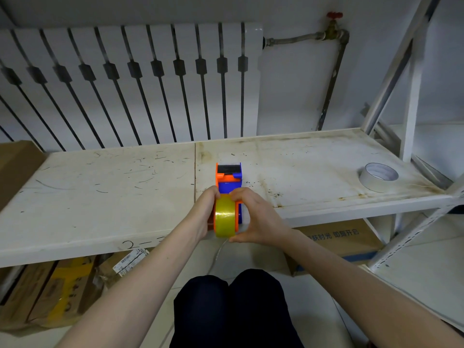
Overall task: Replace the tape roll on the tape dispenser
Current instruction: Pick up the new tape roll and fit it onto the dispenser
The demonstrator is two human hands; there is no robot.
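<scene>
Orange-blue tape dispenser [229, 182] on shelf edge [100, 197], cutter end away from fingers. Left hand [204, 212] curled on orange side, bracing. Right hand [251, 217] closed round yellowish tape roll [225, 217], thumb beneath; likely seating or pulling. White roll [378, 176] well right, untouched.

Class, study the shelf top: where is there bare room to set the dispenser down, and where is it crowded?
Bare: the left panel, between the cardboard box and the shelf seam; also the stretch between the dispenser and the white tape roll. Crowded: the front edge at the seam, where the left hand and right hand grip the yellow roll.
</scene>
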